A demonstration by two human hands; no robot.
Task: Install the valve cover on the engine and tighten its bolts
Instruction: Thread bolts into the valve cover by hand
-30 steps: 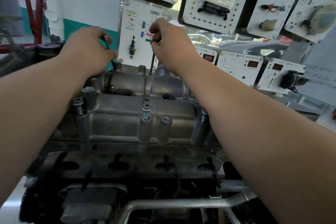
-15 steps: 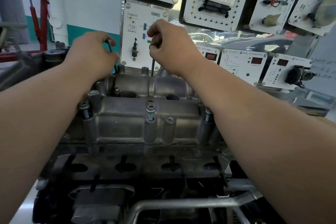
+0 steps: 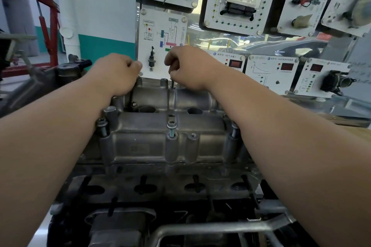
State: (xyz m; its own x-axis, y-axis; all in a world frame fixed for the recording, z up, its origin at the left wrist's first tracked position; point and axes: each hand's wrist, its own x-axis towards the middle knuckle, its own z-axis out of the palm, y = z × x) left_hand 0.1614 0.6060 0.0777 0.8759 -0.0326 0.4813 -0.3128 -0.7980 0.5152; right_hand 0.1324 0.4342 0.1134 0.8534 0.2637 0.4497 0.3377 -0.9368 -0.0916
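Head view, nearest first: dark engine parts and a bent grey pipe (image 3: 210,228) fill the bottom, and above them the grey metal valve cover (image 3: 160,142) sits already seated on the engine (image 3: 140,186), between the two forearms. Along its near edge three bolts stand proud of their holes, one at the left corner (image 3: 102,124), one in the middle (image 3: 171,126) and one half hidden by the right forearm (image 3: 233,129), so they look dropped in but not run down. Both hands reach across to the far edge, probably to start the back bolts together. The right hand (image 3: 190,68) is curled with fingertips pinching a thin dark bolt shank (image 3: 172,83) that stands upright into the cover. The left hand (image 3: 118,74) is closed in a loose fist over the far left corner; what it holds cannot be told. Beyond the engine stand white training panels (image 3: 162,44) with diagrams, red readouts and mounted parts, a wooden counter (image 3: 359,132) edge at right, a red steel frame (image 3: 48,20) at left, and a white wall with a teal band (image 3: 104,48)
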